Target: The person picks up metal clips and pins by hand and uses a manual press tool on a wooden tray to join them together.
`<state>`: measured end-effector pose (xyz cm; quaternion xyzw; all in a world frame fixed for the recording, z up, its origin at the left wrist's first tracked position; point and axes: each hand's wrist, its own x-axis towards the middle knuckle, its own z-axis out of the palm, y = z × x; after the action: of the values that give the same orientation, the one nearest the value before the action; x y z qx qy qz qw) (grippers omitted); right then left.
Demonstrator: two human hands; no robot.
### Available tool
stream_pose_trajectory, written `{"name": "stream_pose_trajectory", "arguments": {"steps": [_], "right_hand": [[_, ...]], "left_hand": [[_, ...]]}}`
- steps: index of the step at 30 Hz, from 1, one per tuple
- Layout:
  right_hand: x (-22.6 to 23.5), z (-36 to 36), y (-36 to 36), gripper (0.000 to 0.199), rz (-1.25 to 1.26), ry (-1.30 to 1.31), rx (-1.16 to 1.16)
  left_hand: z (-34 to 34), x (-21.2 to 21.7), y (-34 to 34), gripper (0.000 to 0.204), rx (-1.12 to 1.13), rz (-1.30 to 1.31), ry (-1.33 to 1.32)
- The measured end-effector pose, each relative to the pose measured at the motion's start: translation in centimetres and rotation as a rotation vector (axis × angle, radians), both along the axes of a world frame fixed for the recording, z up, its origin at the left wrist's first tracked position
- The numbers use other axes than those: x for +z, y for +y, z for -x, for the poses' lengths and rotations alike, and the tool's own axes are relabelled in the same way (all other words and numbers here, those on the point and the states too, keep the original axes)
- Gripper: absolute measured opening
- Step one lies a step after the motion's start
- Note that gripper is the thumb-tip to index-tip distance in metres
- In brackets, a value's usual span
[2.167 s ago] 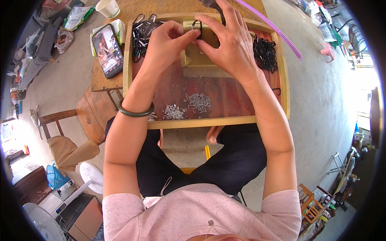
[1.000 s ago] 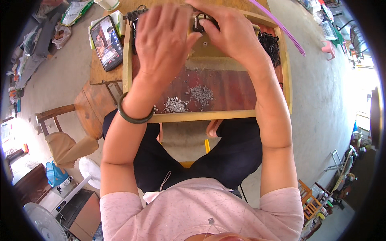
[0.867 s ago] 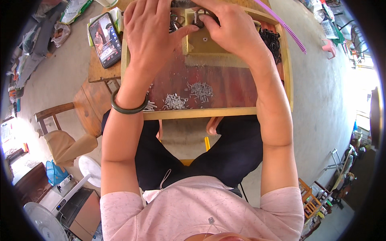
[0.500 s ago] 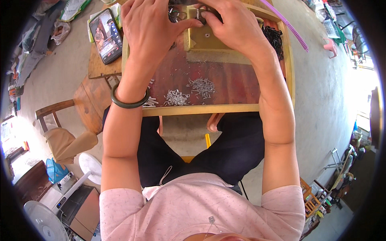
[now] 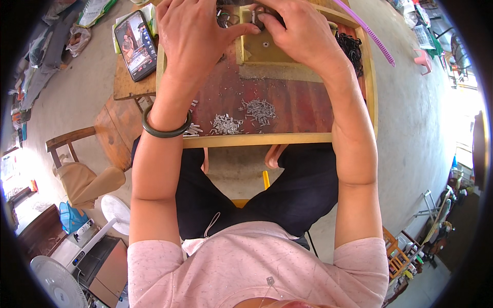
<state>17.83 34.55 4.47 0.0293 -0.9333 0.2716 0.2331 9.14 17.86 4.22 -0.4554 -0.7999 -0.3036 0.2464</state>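
Note:
At the far edge of a wood-rimmed work tray, my left hand (image 5: 192, 41) and my right hand (image 5: 303, 33) meet over a yellowish block (image 5: 277, 54) with a screw in its top. My left thumb reaches right to a small upright silver piece (image 5: 254, 17) at the block's far side. My right thumb and fingers are closed around something dark beside that piece; its kind is hidden. The left fingertips run up to the picture's top edge. Small silver metal pieces lie in heaps (image 5: 226, 124) (image 5: 259, 112) near the tray's front rim (image 5: 257, 139).
Black loop-shaped parts (image 5: 349, 54) are piled at the tray's right, and others (image 5: 226, 19) lie behind my left thumb. A phone (image 5: 135, 46) rests on a wooden stool to the left. A purple coiled tube (image 5: 367, 36) hangs over the right rim. A fan (image 5: 59, 282) stands lower left.
Both hands stay in nearly the same place at the block. The right thumb and fingers have shifted very slightly; the heaps lie as before.

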Motion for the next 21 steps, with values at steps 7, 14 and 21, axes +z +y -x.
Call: {"name": "stream_pose_trajectory", "arguments": {"steps": [7, 14, 21], "right_hand": [[0.02, 0.09, 0.01, 0.044, -0.027, 0.017, 0.006], [-0.08, -0.1, 0.03, 0.044, -0.023, 0.021, -0.004], [0.0, -0.43, -0.15, 0.04, -0.06, 0.039, -0.015]], "left_hand": [[0.26, -0.08, 0.1, 0.059, 0.046, 0.046, -0.002], [0.68, -0.57, 0.26, 0.059, 0.079, 0.058, 0.002], [0.08, 0.19, -0.03, 0.056, 0.01, -0.006, -0.019]]}}
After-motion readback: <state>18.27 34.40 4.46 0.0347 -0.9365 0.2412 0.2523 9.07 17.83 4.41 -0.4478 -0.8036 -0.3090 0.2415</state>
